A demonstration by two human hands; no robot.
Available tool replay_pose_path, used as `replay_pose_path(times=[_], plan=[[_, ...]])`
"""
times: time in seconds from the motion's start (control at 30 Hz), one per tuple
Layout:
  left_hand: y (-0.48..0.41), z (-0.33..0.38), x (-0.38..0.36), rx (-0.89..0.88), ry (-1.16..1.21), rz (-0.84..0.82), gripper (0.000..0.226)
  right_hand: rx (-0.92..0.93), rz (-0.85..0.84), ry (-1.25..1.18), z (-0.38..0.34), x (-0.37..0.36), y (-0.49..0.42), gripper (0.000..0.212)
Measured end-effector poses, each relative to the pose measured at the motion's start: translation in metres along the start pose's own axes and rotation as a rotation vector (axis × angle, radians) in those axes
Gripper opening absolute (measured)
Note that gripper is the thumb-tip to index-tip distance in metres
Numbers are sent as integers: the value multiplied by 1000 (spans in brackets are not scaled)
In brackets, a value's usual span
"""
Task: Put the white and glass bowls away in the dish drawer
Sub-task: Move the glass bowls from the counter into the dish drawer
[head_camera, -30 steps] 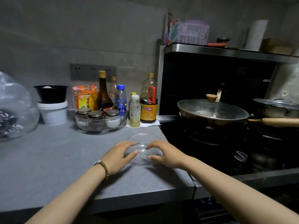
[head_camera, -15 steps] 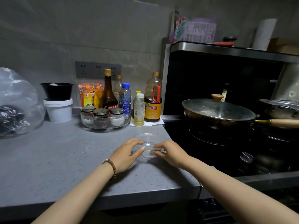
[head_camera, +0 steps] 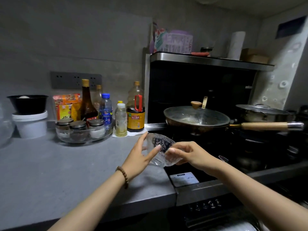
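A small patterned glass bowl is held tilted above the right end of the grey counter, off the surface. My left hand cups its left side, fingers on the rim and thumb against the wall. From the right, my right hand pinches its lower edge. No white bowl and no dish drawer can be seen.
At the back of the counter stand a glass tray of spice jars, sauce and oil bottles and a white tub topped by a black bowl. On the stove to the right sit a lidded wok, its long handle pointing right, and a second pan.
The glass bowl was resting on the counter between both hands; it has since been lifted, tilted and carried a little to the right, over the stove's edge.
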State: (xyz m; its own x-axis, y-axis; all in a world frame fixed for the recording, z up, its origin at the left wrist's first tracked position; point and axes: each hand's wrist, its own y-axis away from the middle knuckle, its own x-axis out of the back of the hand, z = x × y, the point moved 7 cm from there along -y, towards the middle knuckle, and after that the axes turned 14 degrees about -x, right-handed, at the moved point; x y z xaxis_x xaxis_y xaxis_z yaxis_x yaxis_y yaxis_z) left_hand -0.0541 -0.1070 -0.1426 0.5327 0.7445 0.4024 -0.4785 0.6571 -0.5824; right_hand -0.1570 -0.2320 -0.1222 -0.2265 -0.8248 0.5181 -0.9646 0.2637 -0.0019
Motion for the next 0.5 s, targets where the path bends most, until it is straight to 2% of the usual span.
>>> replay_pose_path(times=[0.1,0.27,0.5], plan=[[-13,21,-48,8,175,-15,90,-40,35,-94,16,37,30,24],[-23,45,-144,124,427,-115,95,-146,92,-193,63,99,88,29],[-25,71,-285,122,566,-191,90,-293,220,-237,141,173,175,26]])
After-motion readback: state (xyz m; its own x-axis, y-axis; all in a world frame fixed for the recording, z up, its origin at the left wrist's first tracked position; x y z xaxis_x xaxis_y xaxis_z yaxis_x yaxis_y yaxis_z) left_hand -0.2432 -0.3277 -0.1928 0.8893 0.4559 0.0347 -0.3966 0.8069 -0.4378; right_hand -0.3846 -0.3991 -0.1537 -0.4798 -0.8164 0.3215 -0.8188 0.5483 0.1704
